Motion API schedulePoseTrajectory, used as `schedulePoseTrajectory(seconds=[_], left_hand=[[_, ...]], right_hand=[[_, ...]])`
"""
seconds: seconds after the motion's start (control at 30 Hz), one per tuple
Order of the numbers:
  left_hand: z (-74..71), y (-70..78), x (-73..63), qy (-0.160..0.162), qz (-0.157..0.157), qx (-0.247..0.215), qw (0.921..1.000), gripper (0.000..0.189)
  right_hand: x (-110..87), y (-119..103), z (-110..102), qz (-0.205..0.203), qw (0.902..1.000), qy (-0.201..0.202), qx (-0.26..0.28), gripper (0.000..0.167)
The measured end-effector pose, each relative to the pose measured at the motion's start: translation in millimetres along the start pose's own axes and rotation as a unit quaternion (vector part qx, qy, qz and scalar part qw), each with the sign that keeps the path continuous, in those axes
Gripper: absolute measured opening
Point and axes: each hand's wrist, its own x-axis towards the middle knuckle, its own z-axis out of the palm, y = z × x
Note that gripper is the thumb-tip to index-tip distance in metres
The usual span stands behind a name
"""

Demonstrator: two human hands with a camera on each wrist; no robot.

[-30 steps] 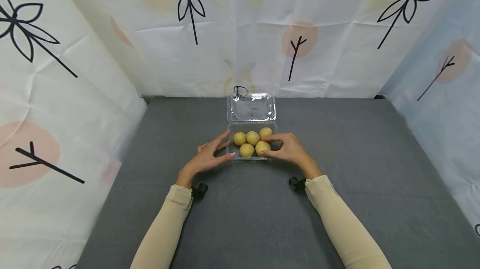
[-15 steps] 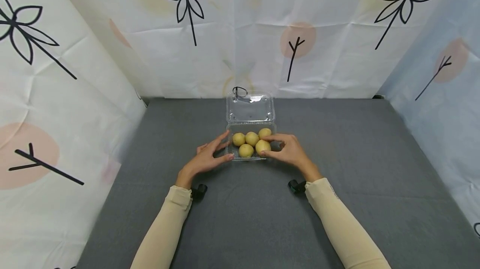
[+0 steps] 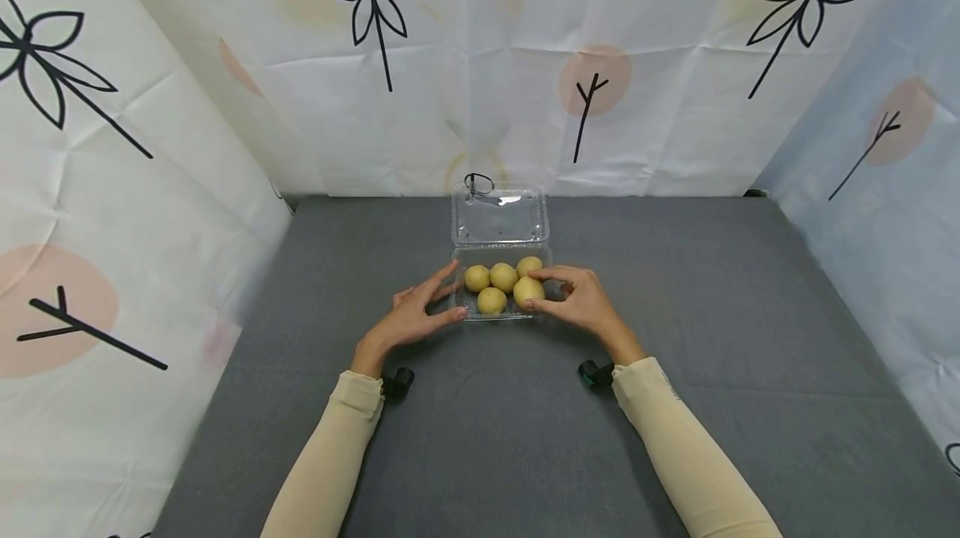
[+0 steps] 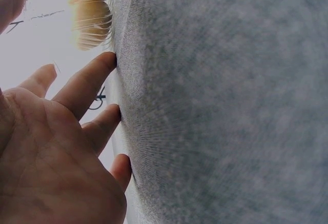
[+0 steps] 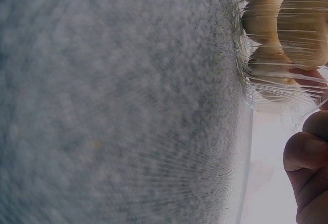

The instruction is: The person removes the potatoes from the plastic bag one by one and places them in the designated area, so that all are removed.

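A clear plastic clamshell box point(image 3: 472, 311) stands on the grey table with its lid point(image 3: 498, 217) folded back. Several round yellow fruits point(image 3: 503, 277) sit inside; their exact kind is unclear. My right hand point(image 3: 581, 301) reaches over the box's right side and pinches one round yellow fruit point(image 3: 528, 292) at the front right between thumb and fingers. In the right wrist view this fruit point(image 5: 303, 26) is seen through the box wall, above the others. At the box's left side my left hand point(image 3: 416, 317) spreads its fingers along the edge, thumb at the front corner.
Grey cloth point(image 3: 480, 438) covers the table. Behind the box rises a white patterned curtain point(image 3: 510, 122), with further curtain panels at left and right. A small black wrist device point(image 3: 595, 372) is worn at each cuff.
The pinched fruit has shifted slightly right, away from the fruit beside it, along with my right hand. My left hand and the box stay put.
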Motion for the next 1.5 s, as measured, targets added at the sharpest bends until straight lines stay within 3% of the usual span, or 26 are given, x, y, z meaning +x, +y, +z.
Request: schedulePoseTrajectory(seconds=[0.4, 0.53, 0.77, 1.17, 1.5], left_hand=[[-0.2, -1.2, 0.2, 0.002, 0.005, -0.004, 1.0000, 0.085], [0.5, -2.6, 0.3, 0.002, 0.002, -0.004, 1.0000, 0.085], [0.6, -3.1, -1.8, 0.000, -0.001, -0.005, 1.0000, 0.085], [-0.5, -1.3, 0.0, 0.001, 0.000, 0.000, 1.0000, 0.085], [-0.2, -1.4, 0.5, 0.004, -0.004, 0.002, 1.0000, 0.086]], right_hand=[[-0.4, 4.9, 1.9, -0.024, 0.9991, 0.018, 0.030, 0.043], [-2.1, -2.8, 0.0, -0.016, 0.9989, 0.026, 0.036, 0.044], [-4.4, 5.6, 1.8, -0.009, 0.9986, 0.034, 0.041, 0.043], [-5.3, 4.1, -3.9, -0.014, 0.9942, 0.083, 0.067, 0.045], [-8.1, -28.1, -20.5, -0.029, 0.9865, 0.147, 0.067, 0.041]])
